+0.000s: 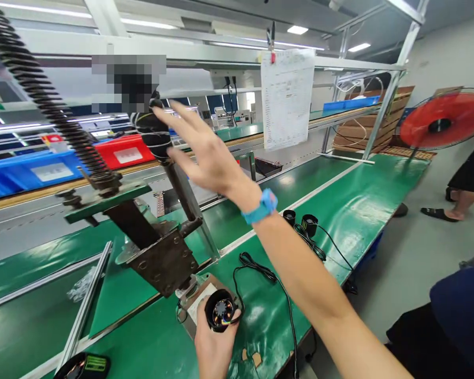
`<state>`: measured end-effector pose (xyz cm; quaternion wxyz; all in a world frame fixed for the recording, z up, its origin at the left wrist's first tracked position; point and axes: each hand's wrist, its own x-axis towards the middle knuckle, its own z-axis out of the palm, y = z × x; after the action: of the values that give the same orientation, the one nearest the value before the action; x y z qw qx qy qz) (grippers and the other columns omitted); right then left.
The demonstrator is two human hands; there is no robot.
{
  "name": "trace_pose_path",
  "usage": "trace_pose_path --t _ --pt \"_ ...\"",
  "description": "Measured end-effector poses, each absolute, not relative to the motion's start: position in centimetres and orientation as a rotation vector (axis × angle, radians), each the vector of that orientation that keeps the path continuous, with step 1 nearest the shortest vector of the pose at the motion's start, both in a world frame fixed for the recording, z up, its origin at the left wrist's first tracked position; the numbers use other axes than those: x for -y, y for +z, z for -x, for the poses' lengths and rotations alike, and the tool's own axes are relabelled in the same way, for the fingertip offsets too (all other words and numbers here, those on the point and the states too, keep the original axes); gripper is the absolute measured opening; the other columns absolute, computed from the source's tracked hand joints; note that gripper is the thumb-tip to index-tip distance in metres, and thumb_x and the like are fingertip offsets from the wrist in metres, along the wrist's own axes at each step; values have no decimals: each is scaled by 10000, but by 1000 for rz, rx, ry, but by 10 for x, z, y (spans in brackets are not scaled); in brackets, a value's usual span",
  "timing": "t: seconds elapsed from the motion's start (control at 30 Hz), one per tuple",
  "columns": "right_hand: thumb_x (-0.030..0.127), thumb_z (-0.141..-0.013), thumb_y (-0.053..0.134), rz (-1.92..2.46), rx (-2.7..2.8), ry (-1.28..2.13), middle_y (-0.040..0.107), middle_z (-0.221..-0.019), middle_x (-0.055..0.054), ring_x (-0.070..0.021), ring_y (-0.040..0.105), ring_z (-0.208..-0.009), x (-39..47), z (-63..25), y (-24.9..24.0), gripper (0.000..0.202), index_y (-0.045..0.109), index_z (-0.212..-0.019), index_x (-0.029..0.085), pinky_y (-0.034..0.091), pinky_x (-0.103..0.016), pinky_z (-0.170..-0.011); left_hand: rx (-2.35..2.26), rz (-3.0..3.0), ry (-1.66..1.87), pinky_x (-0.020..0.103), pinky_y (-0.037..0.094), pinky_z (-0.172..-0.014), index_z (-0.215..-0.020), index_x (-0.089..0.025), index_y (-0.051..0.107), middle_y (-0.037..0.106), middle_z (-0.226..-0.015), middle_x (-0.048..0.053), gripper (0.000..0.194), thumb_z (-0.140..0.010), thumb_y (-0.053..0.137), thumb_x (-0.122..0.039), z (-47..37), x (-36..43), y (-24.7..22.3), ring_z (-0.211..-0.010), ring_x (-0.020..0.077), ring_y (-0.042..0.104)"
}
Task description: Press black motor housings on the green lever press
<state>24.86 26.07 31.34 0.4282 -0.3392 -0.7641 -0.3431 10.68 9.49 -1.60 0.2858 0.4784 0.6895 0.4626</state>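
My left hand (pixel 212 345) holds a small black round motor housing (pixel 220 311) with coloured wires inside, just under the head of a hand press (pixel 161 258) on the green bench. Its black cable (pixel 260 271) trails to the right. My right hand (pixel 203 150), fingers spread, hovers open right beside the press lever's black taped knob (pixel 154 134), fingertips close to it. A blue band sits on that wrist (pixel 260 206). A large coil spring (pixel 43 95) rises from the press at the upper left.
Two more black housings with cables (pixel 304 223) sit further along the green bench (pixel 339 210). Red and blue bins (pixel 63 163) line the far conveyor. A paper sheet (pixel 287 97) hangs from the frame. A red fan (pixel 444 123) and a person's legs (pixel 464 189) stand at right.
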Motion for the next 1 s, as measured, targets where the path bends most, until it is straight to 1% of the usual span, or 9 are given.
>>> trace_pose_path --t 0.03,0.07,0.1,0.13,0.23,0.33,0.47,0.7,1.0 --pt "244 -978 -5 934 1867 -771 361 -1575 -221 -176 365 -1480 -260 -256 273 744 534 -1313 -144 430 -255 -1060 -1824 -1291 1242 532 549 -1010 -1279 -236 584 725 -1202 124 778 -638 805 -618 -111 -98 -18 -1138 379 695" --pt "261 -1084 322 1066 1811 -599 424 -1598 -130 -144 397 -1492 -257 -264 226 476 600 -1414 60 447 -247 -1142 -1796 -1310 1254 527 556 -1004 -1270 -247 585 724 -1201 117 747 -653 802 -609 -115 -102 -20 -1132 372 698" --pt "202 -1074 424 1270 1771 -382 504 -1553 -89 -115 455 -1455 -251 -272 177 420 590 -1453 132 443 -236 -1180 -1765 -1334 1271 521 561 -1001 -1263 -256 584 721 -1207 110 718 -669 796 -601 -119 -108 -21 -1134 365 698" --pt "150 -1063 413 1502 1729 -169 554 -1508 -78 -108 510 -1405 -243 -279 126 443 574 -1475 158 450 -239 -1189 -1733 -1361 1281 513 563 -1003 -1262 -262 580 717 -1217 105 695 -686 790 -591 -123 -115 -21 -1143 358 695" --pt "175 -952 567 1777 1692 29 689 -1255 -185 -307 656 -1206 -209 -296 -10 356 706 -1262 70 595 -439 -1017 -1720 -1412 1291 511 543 -1034 -1275 -252 561 696 -1248 109 688 -701 790 -554 -135 -147 -17 -1169 344 679" --pt "135 -926 496 1930 1652 122 727 -1037 -113 -311 695 -1047 -167 -310 -87 292 761 -1036 185 608 -441 -884 -1730 -1402 1332 519 515 -1061 -1266 -231 557 682 -1246 112 690 -687 801 -515 -149 -193 -17 -1159 324 673" --pt "243 -1018 402 2107 1423 62 692 -1061 -109 -298 652 -1058 -122 -339 -112 330 725 -1075 203 555 -429 -854 -1648 -1402 1323 524 507 -1049 -1212 -223 571 688 -1182 96 673 -634 835 -446 -174 -258 -39 -1102 303 679" --pt "361 -996 478 2553 1186 -367 348 -1559 -346 -551 242 -1500 -148 -388 -111 607 547 -1480 0 218 -720 -1171 -1500 -1355 1279 531 497 -1079 -1223 -185 510 667 -1215 151 680 -663 806 -431 -238 -327 -90 -1131 307 676" --pt "467 -1043 466 2728 1103 -314 301 -1607 -310 -566 206 -1501 -189 -454 -112 639 465 -1582 123 212 -744 -1139 -1163 -1627 1054 538 232 -1293 -1585 -228 154 291 -1677 220 1181 -647 863 -341 -256 -336 -110 -1572 337 325"
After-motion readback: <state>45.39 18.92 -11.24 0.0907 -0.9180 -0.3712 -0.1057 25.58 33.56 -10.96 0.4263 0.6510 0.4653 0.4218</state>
